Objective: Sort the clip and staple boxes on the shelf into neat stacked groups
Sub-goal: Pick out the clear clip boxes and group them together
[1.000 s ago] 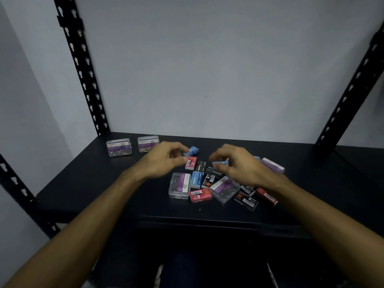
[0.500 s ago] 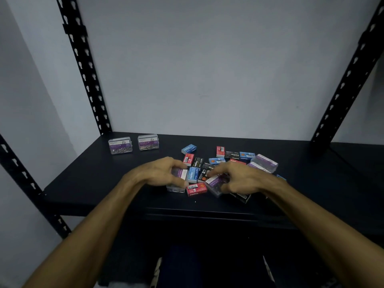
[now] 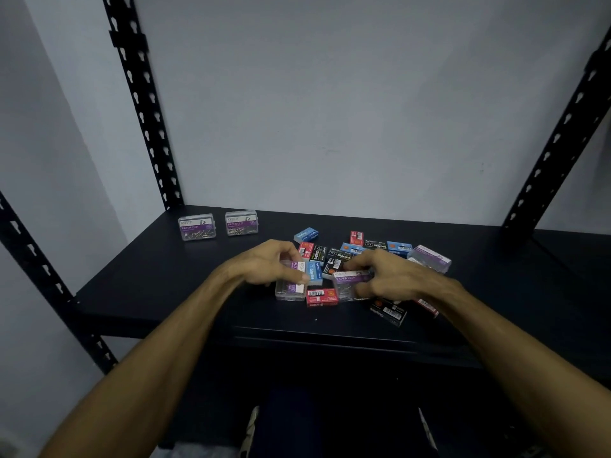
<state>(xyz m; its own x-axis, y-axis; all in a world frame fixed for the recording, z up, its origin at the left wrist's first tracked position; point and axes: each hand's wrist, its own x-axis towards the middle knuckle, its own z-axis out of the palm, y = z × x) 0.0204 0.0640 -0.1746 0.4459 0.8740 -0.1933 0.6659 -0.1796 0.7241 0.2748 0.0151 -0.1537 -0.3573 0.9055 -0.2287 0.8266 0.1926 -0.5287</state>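
A matte black metal shelf (image 3: 139,285) stands against a plain grey wall, framed by slotted black uprights. At its back left corner two clear plastic paper clip boxes (image 3: 197,226) with purple labels sit side by side, just apart, and look like the start of a group. The rest of the boxes lie in a loose jumble at the middle of the shelf: small cardboard staple boxes in blue, red and black, some overlapping. The left hand (image 3: 267,264) curls its fingers over a clear paper clip box (image 3: 290,289) at the jumble's near left edge and grips it. The right hand (image 3: 386,276) pinches a second clear paper clip box (image 3: 350,284) just beside a red staple box (image 3: 321,296). A third clear box (image 3: 429,257) waits at the far right. To do this step well, I judge each hand should lift its box straight up, clear of the neighbouring cardboard, so nothing gets dragged along. The smooth, hard plastic may slip, so a firm hold on the short sides suits best; the flat lids should stack squarely.
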